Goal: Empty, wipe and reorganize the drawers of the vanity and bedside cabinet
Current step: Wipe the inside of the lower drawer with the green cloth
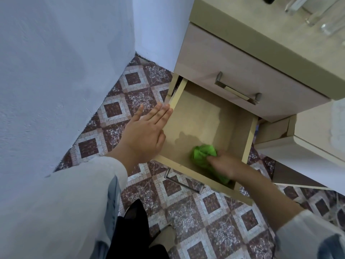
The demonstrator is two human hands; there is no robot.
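wiping step: right hand [225, 162] fingers curled round cloth [202, 154] on the floor of the open, emptied drawer [201, 113], near its front; left hand [145, 131] flat, fingers straight against the left wall; likely best to sweep back corners, wall braced.
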